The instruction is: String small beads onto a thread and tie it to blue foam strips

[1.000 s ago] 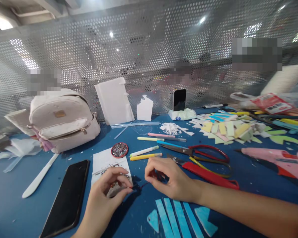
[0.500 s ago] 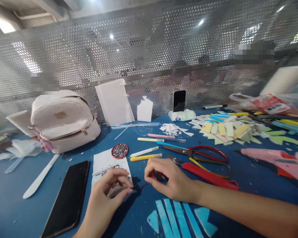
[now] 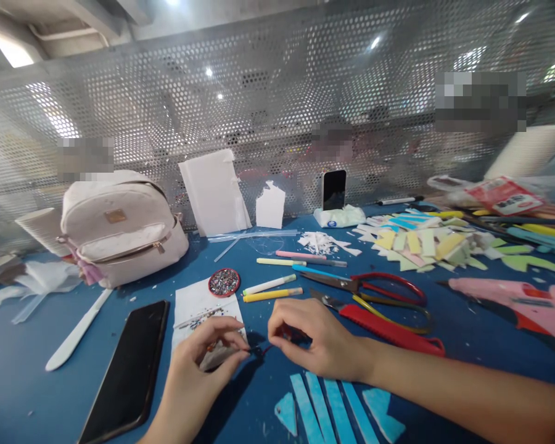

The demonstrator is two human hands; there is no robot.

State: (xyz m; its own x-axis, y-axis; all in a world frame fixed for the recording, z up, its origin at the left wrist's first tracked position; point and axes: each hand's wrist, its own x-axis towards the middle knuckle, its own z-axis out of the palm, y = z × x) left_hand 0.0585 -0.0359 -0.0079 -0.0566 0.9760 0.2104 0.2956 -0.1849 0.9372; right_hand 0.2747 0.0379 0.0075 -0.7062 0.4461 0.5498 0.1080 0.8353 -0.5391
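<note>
My left hand [image 3: 208,367] is closed in a pinch at the near edge of a white paper sheet [image 3: 192,299]. Between thumb and forefinger it grips the end of a small dark piece [image 3: 255,351] whose kind I cannot make out. A short red strand [image 3: 267,349] runs from that piece toward my right hand [image 3: 317,339], whose fingertips are pinched at the strand's other end. Sparkly beads fill a small round red dish [image 3: 224,282] at the sheet's far end; more bits lie scattered on the sheet. Several blue strips [image 3: 337,407] lie below my right hand.
Red-handled scissors [image 3: 391,288], a red utility knife [image 3: 388,327] and a pink glue gun [image 3: 509,296] lie to the right. Several pens [image 3: 271,283] lie beyond my hands. A phone [image 3: 124,370], a white plastic knife [image 3: 76,333] and a backpack [image 3: 120,228] are on the left.
My hands stay nearly in place, still pinching the dark piece and the red strand. The view has shifted very slightly.
</note>
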